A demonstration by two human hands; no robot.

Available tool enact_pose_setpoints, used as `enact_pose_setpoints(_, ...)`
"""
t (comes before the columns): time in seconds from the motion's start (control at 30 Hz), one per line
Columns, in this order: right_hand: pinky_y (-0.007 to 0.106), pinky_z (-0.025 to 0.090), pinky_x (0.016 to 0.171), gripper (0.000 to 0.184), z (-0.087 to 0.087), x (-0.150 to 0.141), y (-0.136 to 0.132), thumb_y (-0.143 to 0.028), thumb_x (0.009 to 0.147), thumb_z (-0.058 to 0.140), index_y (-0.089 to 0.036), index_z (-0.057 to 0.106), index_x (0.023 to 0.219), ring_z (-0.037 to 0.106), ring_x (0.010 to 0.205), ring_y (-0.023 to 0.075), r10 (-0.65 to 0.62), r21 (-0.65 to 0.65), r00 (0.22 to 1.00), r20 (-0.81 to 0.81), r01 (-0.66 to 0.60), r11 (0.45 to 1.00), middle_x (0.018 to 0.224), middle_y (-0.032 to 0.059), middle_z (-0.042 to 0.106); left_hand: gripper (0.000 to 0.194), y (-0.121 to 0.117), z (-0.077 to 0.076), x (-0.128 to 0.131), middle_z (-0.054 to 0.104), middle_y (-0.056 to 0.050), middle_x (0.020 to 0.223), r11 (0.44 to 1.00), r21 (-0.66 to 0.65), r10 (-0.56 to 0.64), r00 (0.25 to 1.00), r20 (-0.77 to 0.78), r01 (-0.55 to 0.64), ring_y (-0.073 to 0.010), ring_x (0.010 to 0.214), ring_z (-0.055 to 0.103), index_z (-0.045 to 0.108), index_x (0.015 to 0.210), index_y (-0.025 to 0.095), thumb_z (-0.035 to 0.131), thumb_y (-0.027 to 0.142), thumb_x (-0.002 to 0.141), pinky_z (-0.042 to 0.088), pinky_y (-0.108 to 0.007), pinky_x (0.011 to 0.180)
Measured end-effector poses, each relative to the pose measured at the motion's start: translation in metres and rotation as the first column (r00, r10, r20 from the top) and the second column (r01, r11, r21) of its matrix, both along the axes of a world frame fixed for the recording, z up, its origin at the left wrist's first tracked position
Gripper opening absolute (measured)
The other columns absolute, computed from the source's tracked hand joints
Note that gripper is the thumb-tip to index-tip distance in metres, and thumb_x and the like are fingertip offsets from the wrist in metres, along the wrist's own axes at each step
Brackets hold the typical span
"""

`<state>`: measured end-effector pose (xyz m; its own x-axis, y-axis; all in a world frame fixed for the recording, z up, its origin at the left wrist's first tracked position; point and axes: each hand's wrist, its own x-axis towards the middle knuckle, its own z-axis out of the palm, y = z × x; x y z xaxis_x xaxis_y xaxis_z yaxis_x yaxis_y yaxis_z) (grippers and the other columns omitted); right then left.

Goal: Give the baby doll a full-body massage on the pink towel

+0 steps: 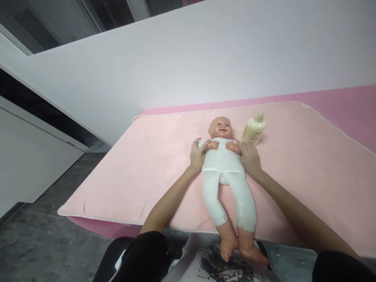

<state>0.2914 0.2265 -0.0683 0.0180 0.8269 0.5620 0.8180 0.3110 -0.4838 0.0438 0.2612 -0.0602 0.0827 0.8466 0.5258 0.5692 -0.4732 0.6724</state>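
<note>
One pink bench (108, 228) stood against a white wall (223, 55), and one paler pink cloth (138, 168) covered most of it, its near left corner jutting just past the bench's edge. To the right of that corner came the first of two bare hands: the left hand (197, 154), partly curled, its fingers bent round one arm and side of the doll (223, 159). There was one doll, lying on its back, head toward the far edge, in a white top and white leggings. Its two forearms were bent over its chest; its two legs ran toward the near edge, and both bare feet reached beyond it. Next, the right hand (252, 157) cupped the doll's other side, also partly curled, some of its fingers hidden behind the small arm. Just beyond this hand, toward the far edge, one pump bottle (253, 131) of pale yellow stood on the cloth. Farther right, one white label (305, 106) lay near the cloth's far right corner.
</note>
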Motion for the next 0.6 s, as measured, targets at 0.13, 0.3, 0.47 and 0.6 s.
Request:
enact_pose_setpoints(0.13,0.042,0.042,0.087,0.053,0.005,-0.004,0.000,-0.007,0.081,0.037,-0.018,0.057,0.128,0.049,0.094,0.0263,-0.019,0.010,0.956,0.292,0.017,1.000,0.105,0.0130,0.059,0.049,0.001,0.005,0.003,0.052,-0.007,0.124,0.997,0.022,-0.063,0.972,-0.225,0.069,-0.0251,0.115,0.045,0.062,0.122,0.033,0.039,0.009,0.086,0.039,-0.041,0.100)
enact_pose_setpoints(0.3,0.040,0.043,0.082,0.051,0.007,-0.004,-0.001,-0.007,0.081,0.039,-0.018,0.057,0.127,0.049,0.089,0.0251,-0.034,0.039,0.925,0.378,0.021,0.999,0.104,0.0124,0.060,0.050,0.005,0.004,0.002,0.052,-0.008,0.122,0.996,0.036,-0.065,0.954,-0.292,0.079,-0.0240,0.112,0.045,0.062,0.123,0.031,0.037,0.008,0.086,0.041,-0.040,0.097)
enact_pose_setpoints(0.47,0.041,0.045,0.090,0.052,0.002,-0.001,-0.004,-0.011,0.079,0.039,-0.015,0.052,0.129,0.054,0.103,0.0256,-0.016,0.068,0.990,0.141,0.006,0.998,0.112,0.0130,0.061,0.051,0.004,0.000,-0.001,0.049,-0.010,0.127,0.994,0.039,-0.100,0.989,-0.108,0.104,-0.0220,0.118,0.045,0.049,0.134,0.025,0.040,0.012,0.086,0.038,-0.040,0.104)
enact_pose_setpoints(0.6,0.044,0.048,0.088,0.060,-0.002,0.008,0.000,-0.032,0.079,0.054,-0.016,0.042,0.135,0.058,0.102,0.0265,-0.140,-0.067,0.913,-0.384,0.124,0.990,0.115,0.0132,0.060,0.057,0.007,-0.003,-0.004,0.043,-0.010,0.139,0.997,0.055,-0.075,0.962,0.261,0.062,-0.0213,0.129,0.040,0.032,0.143,0.025,0.047,0.025,0.088,0.032,-0.039,0.111)
